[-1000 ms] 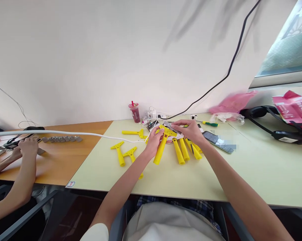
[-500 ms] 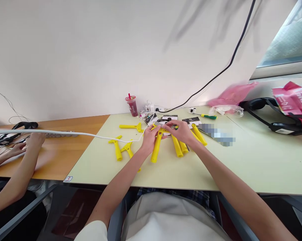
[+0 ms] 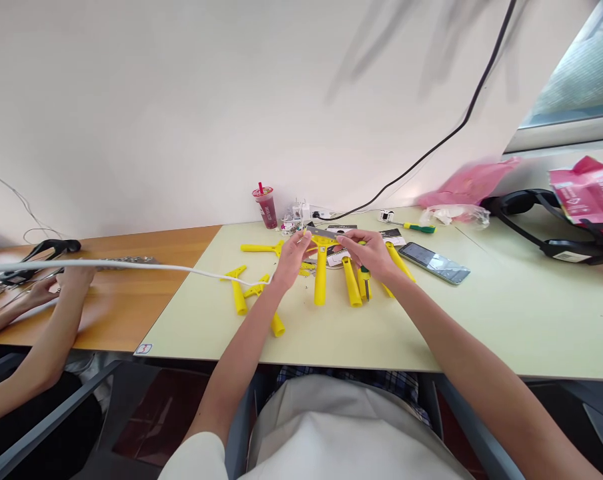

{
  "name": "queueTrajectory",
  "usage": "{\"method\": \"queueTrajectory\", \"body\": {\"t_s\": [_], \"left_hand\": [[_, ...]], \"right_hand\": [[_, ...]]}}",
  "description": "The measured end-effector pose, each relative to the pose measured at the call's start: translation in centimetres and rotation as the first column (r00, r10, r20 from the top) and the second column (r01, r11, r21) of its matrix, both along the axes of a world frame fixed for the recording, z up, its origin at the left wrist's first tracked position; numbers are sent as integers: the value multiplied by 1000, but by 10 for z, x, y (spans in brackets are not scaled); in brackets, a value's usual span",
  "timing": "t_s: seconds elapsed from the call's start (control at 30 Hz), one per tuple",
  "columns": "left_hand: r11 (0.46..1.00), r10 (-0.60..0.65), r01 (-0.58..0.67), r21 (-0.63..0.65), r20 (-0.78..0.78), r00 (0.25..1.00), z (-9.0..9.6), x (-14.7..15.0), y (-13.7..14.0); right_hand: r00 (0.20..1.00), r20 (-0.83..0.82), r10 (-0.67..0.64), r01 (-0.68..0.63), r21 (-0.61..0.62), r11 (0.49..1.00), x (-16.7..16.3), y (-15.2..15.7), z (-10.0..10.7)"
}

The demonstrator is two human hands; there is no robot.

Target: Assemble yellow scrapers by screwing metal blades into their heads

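- At the far left, another person's hand (image 3: 79,275) is working over the brown wooden table (image 3: 116,313).
- Three yellow plastic T-shaped tools (image 3: 239,297) are lying on the pale green table (image 3: 191,327), left of the busy hands.
- A clear plastic cup of red drink (image 3: 266,208) is standing near the wall.
- The left hand (image 3: 291,259) is pinching the left end of the T-shaped yellow plastic scraper (image 3: 320,277), thumb and fingers clamped on its head.
- That scraper is sitting between both hands, over the table, its handle pointing toward the person. A flat grey metal strip (image 3: 324,233) is lying along its top.
- The right hand (image 3: 374,253) is pinching the right end, clamped there too.
- A green and yellow screwdriver (image 3: 364,273) is poking out below that hand; I cannot tell if it is being held.
- A black glass phone (image 3: 434,262) is lying further right.
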State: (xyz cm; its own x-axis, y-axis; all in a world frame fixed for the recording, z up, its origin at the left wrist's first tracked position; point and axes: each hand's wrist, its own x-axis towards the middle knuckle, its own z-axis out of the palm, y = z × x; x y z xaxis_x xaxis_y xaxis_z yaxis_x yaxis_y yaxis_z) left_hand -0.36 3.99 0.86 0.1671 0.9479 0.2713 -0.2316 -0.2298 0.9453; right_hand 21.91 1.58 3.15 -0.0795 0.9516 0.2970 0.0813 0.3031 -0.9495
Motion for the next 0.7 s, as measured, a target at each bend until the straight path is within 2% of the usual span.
{"method": "queueTrajectory", "body": {"t_s": [0.13,0.2,0.3,0.43,0.53,0.7], "left_hand": [[989,112,-79,122,-289,951,-8,-31,14],[985,142,-78,155,-460,876,-21,-45,21],[977,147,-20,210,-612,777,-42,-61,31],[920,249,67,386,-708,661,-59,-69,41],[892,273,147,428,-768,579,-66,-69,42],[883,275,178,435,-785,555,-69,-64,40]], "right_hand": [[993,-47,-106,107,17,994,9,8,-1],[990,-72,-124,123,-5,992,12,13,-4],[990,-83,-113,108,-54,993,12,16,-8],[996,-7,-84,83,-100,991,8,12,-9],[996,52,-77,83,-130,988,6,10,-10],[992,107,-63,82,-182,980,6,15,-20]]}}
